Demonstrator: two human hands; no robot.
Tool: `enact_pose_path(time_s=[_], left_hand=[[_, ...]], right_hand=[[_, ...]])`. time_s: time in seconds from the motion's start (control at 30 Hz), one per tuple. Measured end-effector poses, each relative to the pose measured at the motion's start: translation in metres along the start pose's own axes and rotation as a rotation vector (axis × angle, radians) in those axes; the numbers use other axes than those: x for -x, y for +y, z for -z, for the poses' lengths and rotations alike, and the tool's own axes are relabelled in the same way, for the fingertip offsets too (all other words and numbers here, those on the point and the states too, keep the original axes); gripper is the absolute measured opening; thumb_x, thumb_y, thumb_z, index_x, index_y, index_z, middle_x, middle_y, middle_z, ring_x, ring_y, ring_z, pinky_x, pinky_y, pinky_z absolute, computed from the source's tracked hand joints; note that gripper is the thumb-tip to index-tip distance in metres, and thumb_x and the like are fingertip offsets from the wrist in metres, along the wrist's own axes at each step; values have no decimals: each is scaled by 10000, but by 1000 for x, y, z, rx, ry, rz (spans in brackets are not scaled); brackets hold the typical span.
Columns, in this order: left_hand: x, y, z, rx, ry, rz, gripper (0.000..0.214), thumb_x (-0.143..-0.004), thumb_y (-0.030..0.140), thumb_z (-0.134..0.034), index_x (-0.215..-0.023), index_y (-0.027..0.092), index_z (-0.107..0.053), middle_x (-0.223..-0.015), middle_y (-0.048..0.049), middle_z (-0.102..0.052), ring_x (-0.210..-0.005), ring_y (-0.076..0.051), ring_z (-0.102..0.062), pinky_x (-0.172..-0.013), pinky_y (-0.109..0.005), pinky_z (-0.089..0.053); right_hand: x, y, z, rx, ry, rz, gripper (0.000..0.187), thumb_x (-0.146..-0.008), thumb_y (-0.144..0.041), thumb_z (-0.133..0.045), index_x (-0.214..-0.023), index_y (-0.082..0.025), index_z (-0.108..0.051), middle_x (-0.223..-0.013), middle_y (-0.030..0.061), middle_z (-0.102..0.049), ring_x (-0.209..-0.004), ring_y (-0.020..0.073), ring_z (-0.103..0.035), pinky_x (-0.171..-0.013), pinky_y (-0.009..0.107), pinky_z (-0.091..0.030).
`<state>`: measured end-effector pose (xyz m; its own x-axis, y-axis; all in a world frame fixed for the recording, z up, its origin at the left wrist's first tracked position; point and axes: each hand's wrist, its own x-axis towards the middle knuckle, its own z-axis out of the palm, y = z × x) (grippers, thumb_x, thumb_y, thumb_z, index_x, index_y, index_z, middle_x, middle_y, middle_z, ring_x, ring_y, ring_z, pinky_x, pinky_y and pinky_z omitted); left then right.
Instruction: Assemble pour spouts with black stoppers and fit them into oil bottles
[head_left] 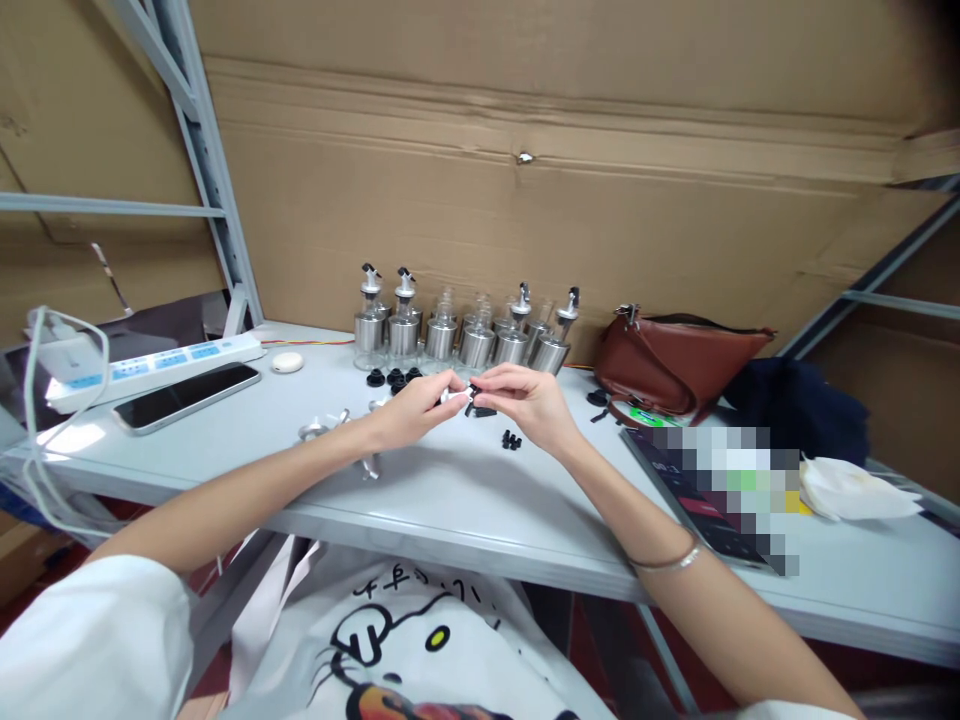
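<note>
Above the middle of the table, my left hand [417, 408] pinches a small silver pourer spout [456, 396]. Facing it, my right hand [534, 402] has its thumb and fingertips closed on a tiny black piece at the spout's end; fingers partly cover both. Several small black plugs [511, 440] lie below my right hand. Loose silver spouts [370, 465] lie beside and partly behind my left forearm. Black round stoppers [397, 380] are grouped beyond my left hand. Behind them stand glass and steel oil bottles [476, 346], some topped with silver-and-black pourers [406, 284].
A power strip [161, 370], a phone [187, 396] and a white round case [287, 362] lie on the left. On the right are a brown bag [675, 360], a tablet [697, 495], dark cloth [799, 405] and white tissue [855, 488]. Cardboard [585, 200] walls the back.
</note>
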<state>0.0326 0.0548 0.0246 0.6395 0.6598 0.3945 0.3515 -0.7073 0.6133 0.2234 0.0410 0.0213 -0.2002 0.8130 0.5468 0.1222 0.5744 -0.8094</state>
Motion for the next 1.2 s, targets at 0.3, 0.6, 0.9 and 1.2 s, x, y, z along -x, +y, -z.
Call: enact_pose_path(time_s=[0.3,0.6,0.9,1.2], left_hand=[[3,8,2,82,-27,-22,264,-886,414,-331,-815,178,-425,-687,31,-434,-581,-102,-400,-546,-225,-331],[7,14,11,-152,-63,-84,212,-890,385,-368,-893,177,-408,-770,6,-472,-636,-125,-446,-616,-268,-370],[-43,-8,44,52,118,-33,411,-916,432,-310,-1241,191,-239,-1317,-177,-386,-1103,-218,-523,-903,-394,-442],[-125,-66,48,-365,285,7,432,-816,128,-461,-1232,76,-357,-1224,-206,-508,-1171,-279,-490,-1012,-432,-358]], right_hand=[[0,-3,-5,-135,51,-3,219,-522,-314,-839,-685,-210,-737,-765,27,-671,-682,137,-630,-634,288,-560],[-1,-10,-1,-147,-91,-98,182,-571,-255,-803,-729,-204,-729,-842,23,-652,-716,117,-601,-626,259,-507],[-4,-15,7,-305,100,-113,237,-564,-301,-812,-671,-206,-622,-880,4,-667,-882,166,-614,-811,332,-478],[-8,-10,6,-374,360,-151,298,-686,-442,-699,-815,-237,-525,-1014,22,-671,-890,167,-619,-758,343,-535]])
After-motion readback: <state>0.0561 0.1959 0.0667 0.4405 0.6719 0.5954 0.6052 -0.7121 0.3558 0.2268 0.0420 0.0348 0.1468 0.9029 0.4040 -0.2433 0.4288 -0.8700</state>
